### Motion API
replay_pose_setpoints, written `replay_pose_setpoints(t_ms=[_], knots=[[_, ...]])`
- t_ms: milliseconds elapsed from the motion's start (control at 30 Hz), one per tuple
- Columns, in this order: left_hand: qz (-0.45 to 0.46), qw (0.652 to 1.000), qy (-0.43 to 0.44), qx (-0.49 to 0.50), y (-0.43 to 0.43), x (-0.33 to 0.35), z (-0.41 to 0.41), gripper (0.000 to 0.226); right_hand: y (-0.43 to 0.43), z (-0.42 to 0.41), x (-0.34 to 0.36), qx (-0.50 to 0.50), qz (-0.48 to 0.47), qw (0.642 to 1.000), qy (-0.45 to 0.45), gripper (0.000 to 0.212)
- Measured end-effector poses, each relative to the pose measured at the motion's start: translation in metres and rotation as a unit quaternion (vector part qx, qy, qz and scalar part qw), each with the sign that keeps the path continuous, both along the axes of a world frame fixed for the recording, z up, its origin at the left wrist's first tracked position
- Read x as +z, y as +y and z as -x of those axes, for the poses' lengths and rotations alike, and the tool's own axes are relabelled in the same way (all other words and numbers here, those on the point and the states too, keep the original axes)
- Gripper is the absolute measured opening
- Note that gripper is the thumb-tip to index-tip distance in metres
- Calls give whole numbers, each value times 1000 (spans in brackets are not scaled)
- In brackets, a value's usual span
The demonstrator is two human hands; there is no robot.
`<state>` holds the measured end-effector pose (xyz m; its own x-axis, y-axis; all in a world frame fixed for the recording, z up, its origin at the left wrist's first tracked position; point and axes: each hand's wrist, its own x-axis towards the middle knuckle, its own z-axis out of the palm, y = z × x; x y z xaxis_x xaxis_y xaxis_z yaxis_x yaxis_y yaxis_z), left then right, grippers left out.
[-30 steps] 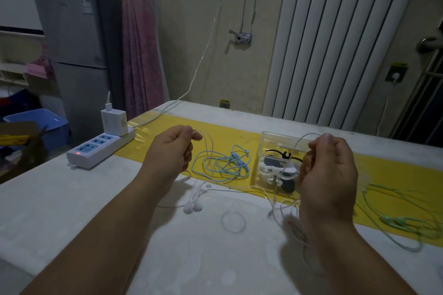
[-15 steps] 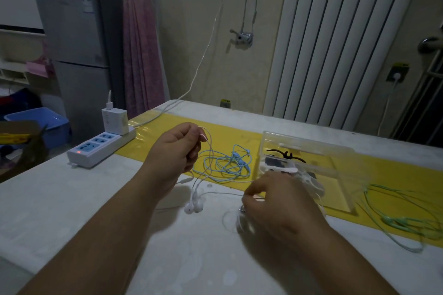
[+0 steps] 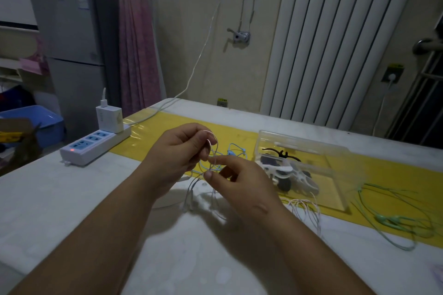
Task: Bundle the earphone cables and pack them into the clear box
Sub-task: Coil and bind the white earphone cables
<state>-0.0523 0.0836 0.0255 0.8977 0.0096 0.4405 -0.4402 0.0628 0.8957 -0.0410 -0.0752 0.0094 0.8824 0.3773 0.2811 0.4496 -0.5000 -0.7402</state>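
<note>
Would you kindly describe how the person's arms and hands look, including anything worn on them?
Both forearms are bare as far as the view shows: no sleeves, gloves or watch visible. The left hand and right hand show no rings or bracelets. Nails look short and unpainted on the fingers that show. A small mark sits near the right wrist.

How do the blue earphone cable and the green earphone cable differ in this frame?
The blue earphone cable lies left of the clear box, partly hidden behind the hands; the green earphone cable lies right of it, fully visible. The blue one is bunched in a tight tangle; the green one sprawls in wide loops. Both rest untouched, neither in the box.
</note>
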Motion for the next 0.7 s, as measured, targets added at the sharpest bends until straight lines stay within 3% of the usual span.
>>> replay_pose_setpoints(t_ms=[100, 267, 433, 700], knots=[[-12, 1000, 5, 3, -1, 0, -1, 22, 1, 0, -3, 11, -70, 997, 22, 11], [16, 999, 22, 18, 2, -1, -1, 23, -6, -1, 2, -8, -169, 985, 37, 17], [-1, 999, 33, 40, 1, -2, -1, 25, -21, -2, 15, -4, -310, 945, 103, 15], [-62, 996, 37, 44, -5, -3, 1, 25, -26, 0, 20, 57, -382, 912, 135, 13]])
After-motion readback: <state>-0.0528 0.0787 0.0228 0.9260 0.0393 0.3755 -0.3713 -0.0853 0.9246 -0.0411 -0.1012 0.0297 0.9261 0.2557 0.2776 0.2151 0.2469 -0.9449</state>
